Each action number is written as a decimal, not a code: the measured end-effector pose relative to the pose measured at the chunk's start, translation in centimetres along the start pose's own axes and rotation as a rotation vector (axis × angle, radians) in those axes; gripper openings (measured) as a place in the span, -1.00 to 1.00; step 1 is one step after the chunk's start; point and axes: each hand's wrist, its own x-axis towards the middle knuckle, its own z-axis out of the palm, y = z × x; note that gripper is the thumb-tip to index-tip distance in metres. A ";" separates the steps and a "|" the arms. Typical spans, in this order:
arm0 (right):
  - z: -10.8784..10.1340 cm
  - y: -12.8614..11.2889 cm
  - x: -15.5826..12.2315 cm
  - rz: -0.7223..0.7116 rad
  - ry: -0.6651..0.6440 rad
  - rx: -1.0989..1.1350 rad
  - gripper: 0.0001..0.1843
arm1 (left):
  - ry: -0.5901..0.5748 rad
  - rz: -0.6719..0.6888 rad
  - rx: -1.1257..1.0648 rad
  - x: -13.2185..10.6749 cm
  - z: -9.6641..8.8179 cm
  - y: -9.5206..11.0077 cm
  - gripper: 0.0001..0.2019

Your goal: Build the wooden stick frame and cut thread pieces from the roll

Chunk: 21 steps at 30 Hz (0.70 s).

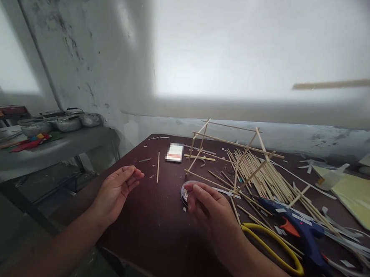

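My right hand (210, 209) rests on the dark brown table (154, 232), its fingers curled over a small round clear spool (184, 193) that lies flat. About a hand's width to the left, my left hand (115, 190) hovers just above the table. Its fingertips are pressed together in a pinch, and what they hold is too thin to make out. Just behind the spool stands a house-shaped frame of thin wooden sticks (231, 143).
A pile of loose sticks (264, 176) lies right of the frame. A blue glue gun (298, 229) and yellow-handled scissors (272, 246) sit near my right forearm. A single stick (157, 167), a small box (174, 152) and a yellow sheet (357, 193) also lie here. Foil bowls (67, 123) stand on a grey side table at left.
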 end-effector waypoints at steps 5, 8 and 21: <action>-0.7 0.4 0.6 0.024 0.008 0.040 -0.77 | 0.010 0.002 -0.004 0.1 -0.1 0.0 -0.87; -1.1 0.6 0.8 0.022 0.007 0.064 -0.76 | 0.030 0.011 -0.015 0.2 -0.4 0.0 -0.88; -0.9 0.7 0.5 -0.044 0.037 0.003 -0.81 | 0.094 0.076 0.032 -0.1 -1.4 0.3 -0.93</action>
